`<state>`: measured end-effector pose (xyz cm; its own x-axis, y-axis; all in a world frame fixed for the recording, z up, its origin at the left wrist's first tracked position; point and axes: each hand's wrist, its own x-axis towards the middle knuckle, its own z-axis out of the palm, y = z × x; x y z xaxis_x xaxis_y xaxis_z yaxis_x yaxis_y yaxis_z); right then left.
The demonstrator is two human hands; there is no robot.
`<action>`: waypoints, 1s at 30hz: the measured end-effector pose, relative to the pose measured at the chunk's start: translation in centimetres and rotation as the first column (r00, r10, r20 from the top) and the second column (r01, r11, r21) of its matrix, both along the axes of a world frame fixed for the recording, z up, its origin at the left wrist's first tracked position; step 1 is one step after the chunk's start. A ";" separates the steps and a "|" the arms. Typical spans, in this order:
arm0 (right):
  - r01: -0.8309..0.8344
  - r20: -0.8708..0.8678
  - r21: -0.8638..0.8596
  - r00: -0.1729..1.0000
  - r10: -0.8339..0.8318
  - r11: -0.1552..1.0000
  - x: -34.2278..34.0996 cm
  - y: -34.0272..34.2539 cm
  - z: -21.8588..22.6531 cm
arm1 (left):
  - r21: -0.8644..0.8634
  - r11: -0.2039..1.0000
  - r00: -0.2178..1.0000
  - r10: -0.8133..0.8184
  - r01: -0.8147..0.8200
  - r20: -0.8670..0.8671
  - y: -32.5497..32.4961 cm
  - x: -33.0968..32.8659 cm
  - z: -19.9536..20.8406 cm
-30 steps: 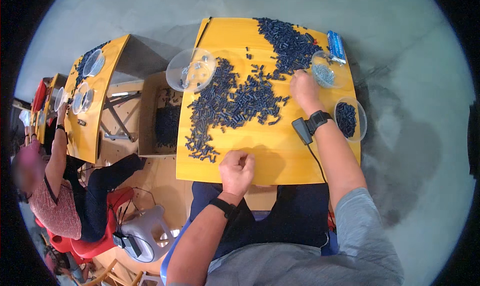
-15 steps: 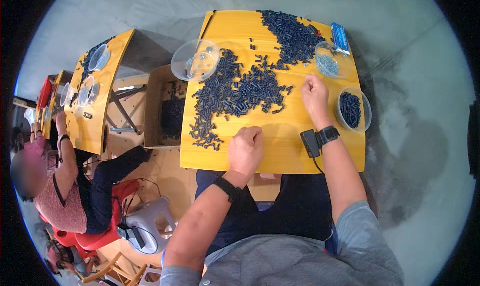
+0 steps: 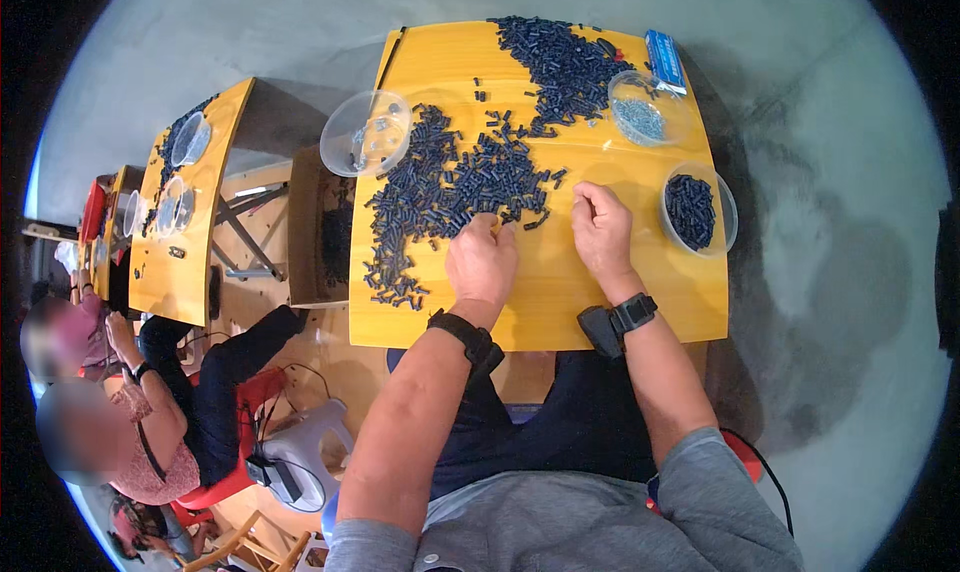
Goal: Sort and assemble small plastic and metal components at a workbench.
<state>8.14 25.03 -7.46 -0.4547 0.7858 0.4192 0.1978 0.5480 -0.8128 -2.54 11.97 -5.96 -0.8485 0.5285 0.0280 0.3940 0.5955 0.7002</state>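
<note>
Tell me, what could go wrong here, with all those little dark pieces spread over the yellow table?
The dark pieces lie loose right up to the yellow table's left edge, so a sweep of the left hand could knock some to the floor. The clear bowl at the left hangs partly over the edge and could tip if bumped. The bowl of dark pieces sits at the right edge, close to the right hand, and might be nudged off.

Place: sorting workshop | Evidence: row of yellow tables (image 3: 640,302); heaps of small dark parts (image 3: 450,197); clear plastic bowls (image 3: 365,132); seated co-workers (image 3: 150,412)
</note>
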 end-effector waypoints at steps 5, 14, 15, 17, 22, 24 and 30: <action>-0.022 -0.021 0.016 1.000 0.023 1.000 0.1 0.0 0.3 | -0.091 0.995 0.998 -0.031 0.036 0.055 0.7 0.2 0.8; -0.027 -0.002 0.037 1.000 0.027 0.999 -0.1 0.0 0.4 | 0.049 0.995 0.994 -0.086 0.083 0.062 -0.4 0.0 -0.6; -0.030 -0.014 0.028 0.999 0.031 0.999 -0.3 -0.2 0.5 | 0.184 0.980 0.986 -0.103 0.078 0.130 -1.0 -0.2 -1.2; -0.025 -0.021 0.022 0.999 0.025 0.999 -0.3 -0.1 0.4 | 0.323 0.946 0.934 -0.107 -0.010 0.341 -1.9 0.5 -0.2; 0.009 0.002 0.034 1.000 -0.009 0.999 0.2 0.3 0.0 | 0.506 0.838 0.768 -0.183 -0.204 0.614 -3.6 2.3 3.5; -0.004 -0.042 -0.049 0.999 0.002 0.999 0.7 0.9 -1.4 | 0.534 0.824 0.792 -0.192 -0.190 0.579 -4.1 2.8 4.1; -0.319 -0.379 -0.705 0.924 0.043 0.634 1.6 -3.6 4.8 | 0.620 0.760 0.834 -0.205 -0.194 0.513 -5.9 3.3 3.8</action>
